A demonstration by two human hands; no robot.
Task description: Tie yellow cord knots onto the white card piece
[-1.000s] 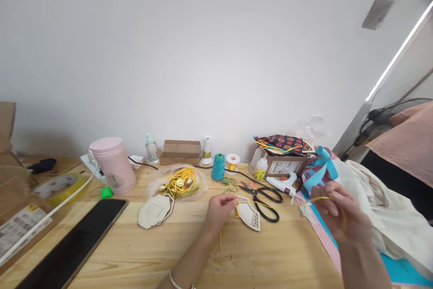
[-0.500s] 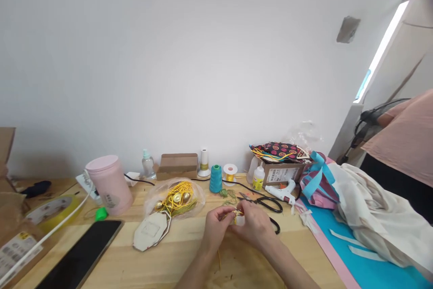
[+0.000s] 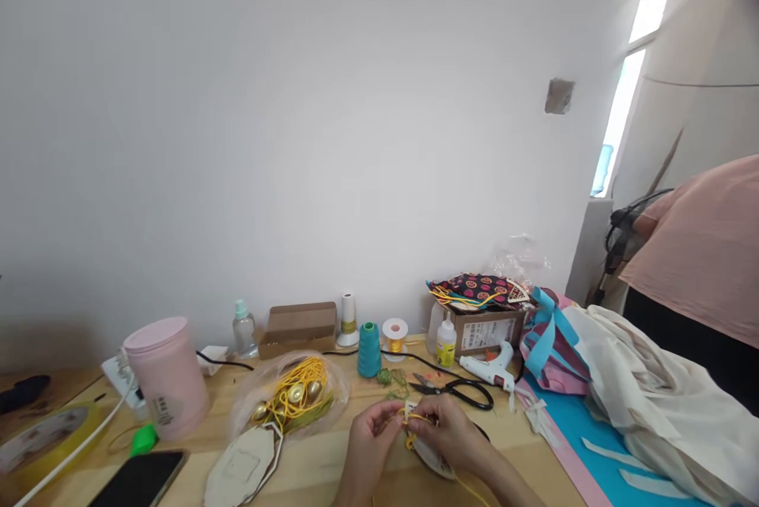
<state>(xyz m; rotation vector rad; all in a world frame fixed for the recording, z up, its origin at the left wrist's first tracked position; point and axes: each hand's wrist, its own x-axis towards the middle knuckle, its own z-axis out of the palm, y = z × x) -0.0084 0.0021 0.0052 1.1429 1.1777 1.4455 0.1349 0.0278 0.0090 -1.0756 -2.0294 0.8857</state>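
Note:
My left hand (image 3: 373,437) pinches a yellow cord (image 3: 410,437) between thumb and fingertips. Close beside it, my right hand (image 3: 449,429) is closed on the same cord, and a loose length trails down past its wrist. A small yellow loop or knot hangs between the hands. Below the right fingers shows a pale, dark-edged flat piece (image 3: 432,459), mostly covered by that hand; I cannot tell whether it is tied to the cord. Black-handled scissors (image 3: 468,393) lie just beyond the right hand, near tangled green thread (image 3: 392,380).
Behind the hands stand a teal thread cone (image 3: 369,352), a wire spool (image 3: 394,334), a glue bottle (image 3: 446,342) and a glue gun (image 3: 491,369). Leftward are a bag of yellow cord and gold bells (image 3: 302,392), white panels (image 3: 240,466) and a pink canister (image 3: 169,380). A person (image 3: 700,254) stands at right.
The view has tilted up and turned slightly right, so the table sits lower. The pale flat piece shows more beneath my right hand, and cord now trails on the right.

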